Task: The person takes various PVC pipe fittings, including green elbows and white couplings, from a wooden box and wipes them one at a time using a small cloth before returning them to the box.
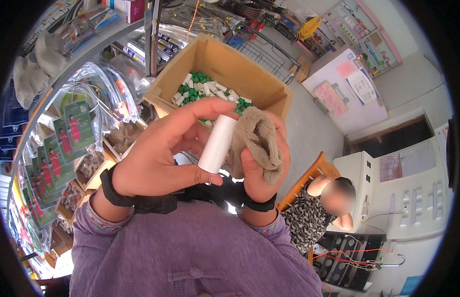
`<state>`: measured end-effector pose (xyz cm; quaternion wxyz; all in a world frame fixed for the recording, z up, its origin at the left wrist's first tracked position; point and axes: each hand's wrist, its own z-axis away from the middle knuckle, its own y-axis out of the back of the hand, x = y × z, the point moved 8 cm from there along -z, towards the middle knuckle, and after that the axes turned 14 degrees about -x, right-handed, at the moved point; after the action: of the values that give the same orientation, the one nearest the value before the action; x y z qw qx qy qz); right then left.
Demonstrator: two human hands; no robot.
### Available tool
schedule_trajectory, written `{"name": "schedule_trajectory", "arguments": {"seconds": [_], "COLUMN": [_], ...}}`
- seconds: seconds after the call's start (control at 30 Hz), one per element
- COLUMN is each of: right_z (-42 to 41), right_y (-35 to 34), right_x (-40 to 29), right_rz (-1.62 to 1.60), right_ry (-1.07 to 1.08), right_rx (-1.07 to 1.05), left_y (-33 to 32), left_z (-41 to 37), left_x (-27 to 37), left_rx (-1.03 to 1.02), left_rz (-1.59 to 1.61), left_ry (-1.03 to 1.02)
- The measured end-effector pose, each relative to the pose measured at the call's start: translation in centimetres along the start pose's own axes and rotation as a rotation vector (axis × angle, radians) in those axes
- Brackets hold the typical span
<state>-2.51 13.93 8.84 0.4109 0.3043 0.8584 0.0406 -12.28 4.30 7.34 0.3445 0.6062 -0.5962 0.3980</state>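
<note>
A short white plastic pipe piece [218, 144] is held at a tilt between the thumb and fingers of my left hand [163, 148]. Bunched in my right hand [267, 167] is a brown-grey cloth [257, 143], which touches or nearly touches the pipe piece's right side. Beyond both hands stands an open wooden box [244, 61]. In it lie several white plastic pipe fittings [211, 88] mixed with small green plastic parts [200, 77]. My fingers hide the near part of the box.
Shelves with bagged hoses [111, 89] and hanging green packages [79, 124] line the left. A wire rack [261, 57] stands behind the box. To the right, a person [308, 219] sits on a wooden chair [320, 163], near a white cabinet [354, 167].
</note>
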Motion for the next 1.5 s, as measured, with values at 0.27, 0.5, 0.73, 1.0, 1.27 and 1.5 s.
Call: {"name": "schedule_trajectory", "arguments": {"seconds": [0.27,0.5,0.73,1.0,1.27,1.5], "right_z": [0.3,0.1,0.9,0.4,-0.9,-0.9], "right_y": [-0.2,-1.9,-2.3,-0.6,-2.7,-0.9], "right_x": [0.3,-0.1,2.4,2.8,0.9,2.0], "right_rz": [0.095,0.024,-0.502,-0.206,0.100,0.002], "right_ry": [-0.086,0.015,-0.188,-0.237,0.003,-0.073], "right_rx": [-0.055,-0.169,-0.159,0.078,-0.283,-0.051], "left_y": [-0.1,1.2,1.6,1.3,2.7,1.5], "left_z": [0.0,0.4,0.4,0.4,0.4,0.2], "left_x": [-0.6,-0.9,-1.1,-1.1,-1.7,-1.5], "left_rx": [-0.023,0.063,0.032,0.032,0.095,0.035], "left_rz": [0.037,0.038,-0.017,0.064,0.059,0.158], "left_ry": [0.015,0.031,0.050,0.072,0.023,0.100]}}
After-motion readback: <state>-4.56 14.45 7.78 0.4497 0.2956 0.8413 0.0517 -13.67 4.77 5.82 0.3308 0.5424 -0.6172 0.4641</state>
